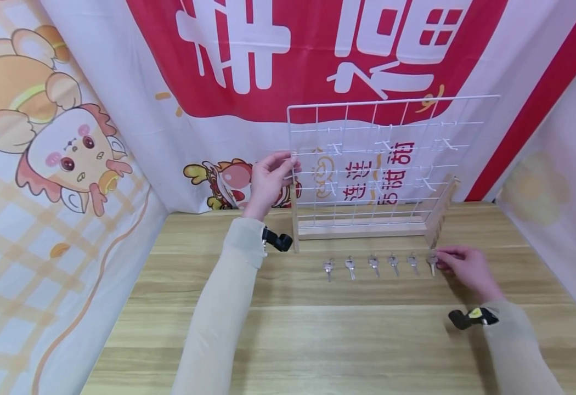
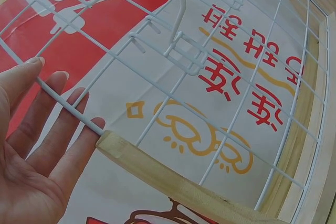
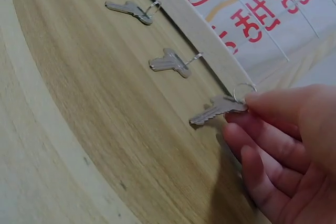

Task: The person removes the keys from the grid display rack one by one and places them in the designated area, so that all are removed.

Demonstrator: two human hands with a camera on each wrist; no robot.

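A white wire grid rack (image 1: 362, 148) stands upright in a wooden base at the back of the table. My left hand (image 1: 270, 181) holds its left side wire, thumb on one side and fingers behind, just above the wooden post (image 2: 157, 174). White hooks (image 2: 181, 19) hang on the grid with nothing on them. My right hand (image 1: 468, 269) pinches the rightmost silver key (image 3: 220, 109) by its head, with a small metal ring (image 3: 244, 92) at the fingertips. To its left, several more keys (image 1: 373, 264) lie in a row on the table, each with a ring.
The row of keys lies in front of the base's wooden crossbar (image 1: 362, 230). Behind the rack hangs a red and white printed cloth (image 1: 238, 109), and more printed cloth (image 1: 46, 219) closes off the left side. The wood-grain table (image 1: 347, 340) extends toward me.
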